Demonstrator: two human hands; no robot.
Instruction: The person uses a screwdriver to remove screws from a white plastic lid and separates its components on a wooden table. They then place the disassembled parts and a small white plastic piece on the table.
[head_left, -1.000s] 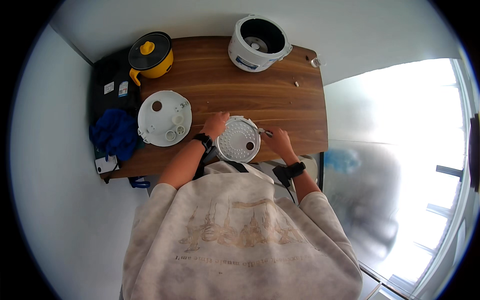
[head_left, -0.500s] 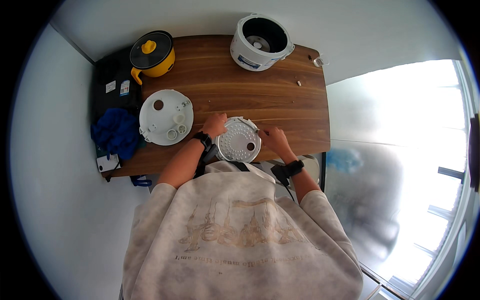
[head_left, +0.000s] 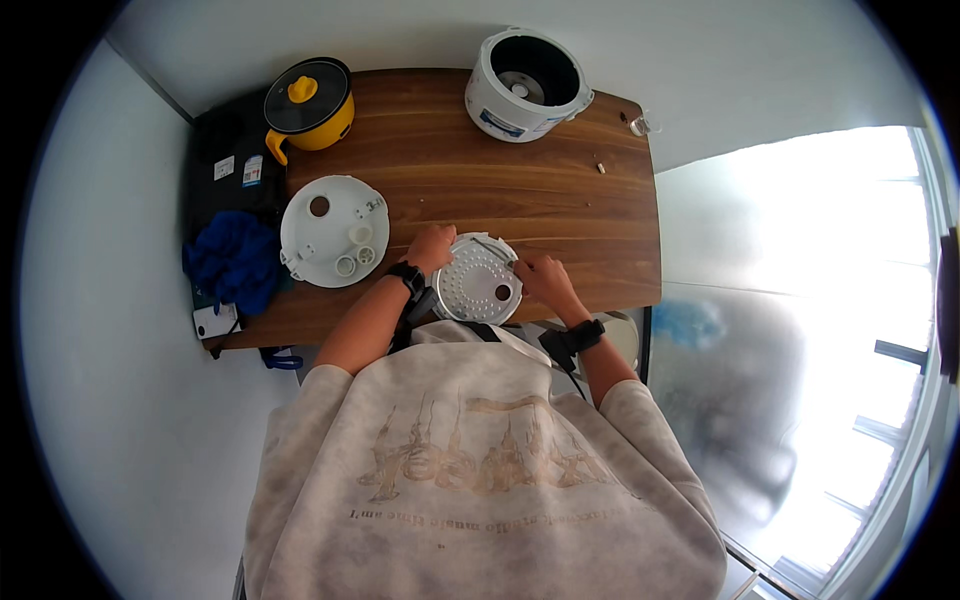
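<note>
At the table's near edge lies a round, silvery dimpled plate (head_left: 472, 282) with a pale rim and one round hole, likely a cooker's inner lid. My left hand (head_left: 432, 247) is closed on its upper left rim. My right hand (head_left: 543, 278) is pinched at the upper right rim, on the end of a thin grey strip (head_left: 492, 248) that runs along the plate's far edge. Whether this strip is a tool or a seal cannot be told. Left of my left hand, a larger white round cover (head_left: 335, 255) holds small white cup-shaped parts (head_left: 360, 246).
A white rice cooker body (head_left: 510, 105) stands uncovered at the back. A yellow pot (head_left: 318, 125) with a dark lid is at back left. A blue cloth (head_left: 233, 262) lies on the left beside a black item (head_left: 225, 190). A small clear container (head_left: 640, 125) sits at the far right corner.
Both hands stay at the plate's rim. My right hand has shifted very slightly left along the edge; the whole view has moved a little.
</note>
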